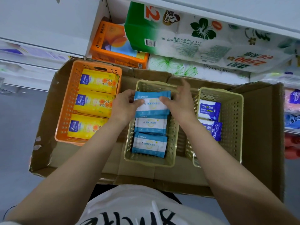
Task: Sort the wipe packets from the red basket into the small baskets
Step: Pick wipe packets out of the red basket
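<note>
A light-blue and white wipe packet (pixel 151 103) is held over the far end of the middle beige basket (pixel 149 162). My left hand (pixel 125 105) pinches its left edge and my right hand (pixel 177 101) grips its right edge. Two matching light-blue packets (pixel 150 135) lie in that basket below it. The orange basket (pixel 68 101) on the left holds three yellow packets (pixel 94 104). The right beige basket (pixel 232 124) holds two dark-blue alcohol wipe packets (pixel 210 117). No red basket is in view.
All three baskets sit in an open cardboard box (pixel 263 135) with raised flaps. Behind it, shelves carry an orange tissue pack (pixel 113 46) and large green and white paper roll packs (pixel 186 33). My white shirt fills the bottom edge.
</note>
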`<action>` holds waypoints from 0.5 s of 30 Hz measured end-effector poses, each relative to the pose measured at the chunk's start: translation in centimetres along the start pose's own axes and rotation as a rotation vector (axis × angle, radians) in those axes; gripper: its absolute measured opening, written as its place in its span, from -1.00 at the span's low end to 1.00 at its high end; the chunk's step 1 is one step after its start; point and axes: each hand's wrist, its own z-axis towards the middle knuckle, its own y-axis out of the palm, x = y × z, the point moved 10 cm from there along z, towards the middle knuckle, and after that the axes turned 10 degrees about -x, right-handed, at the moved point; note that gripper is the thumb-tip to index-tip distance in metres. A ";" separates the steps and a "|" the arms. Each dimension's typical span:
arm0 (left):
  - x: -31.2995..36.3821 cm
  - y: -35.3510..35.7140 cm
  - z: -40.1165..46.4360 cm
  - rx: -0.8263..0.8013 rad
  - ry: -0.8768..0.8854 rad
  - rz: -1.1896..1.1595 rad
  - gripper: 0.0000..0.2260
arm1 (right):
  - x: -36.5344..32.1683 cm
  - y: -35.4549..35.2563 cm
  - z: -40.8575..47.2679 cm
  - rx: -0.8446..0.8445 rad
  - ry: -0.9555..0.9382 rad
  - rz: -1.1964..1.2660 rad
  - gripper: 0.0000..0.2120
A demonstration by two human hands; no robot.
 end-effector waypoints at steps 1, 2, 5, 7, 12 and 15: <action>0.3 0.2 -0.1 -0.016 0.015 0.090 -0.82 | -1.7 0.2 0.2 -0.024 -0.116 -0.197 -0.24; 0.4 0.4 -0.1 -0.037 0.025 0.140 -0.82 | -2.6 1.2 0.3 -0.117 -0.177 -0.328 -0.34; -0.3 1.0 -0.1 -0.061 0.052 0.112 -0.85 | -1.7 4.3 0.8 -0.422 -0.113 -0.471 -0.66; -0.1 0.1 -0.8 0.059 0.127 0.199 -0.85 | -1.4 4.2 1.5 -0.380 -0.112 -0.569 -0.75; -2.9 0.0 -1.8 0.132 -0.038 0.336 -0.57 | -1.5 2.8 3.8 -0.113 -0.136 -0.744 -0.79; -5.0 1.3 -2.4 0.042 -0.094 0.313 -0.58 | -0.9 5.4 4.9 -0.189 -0.152 -0.810 -0.77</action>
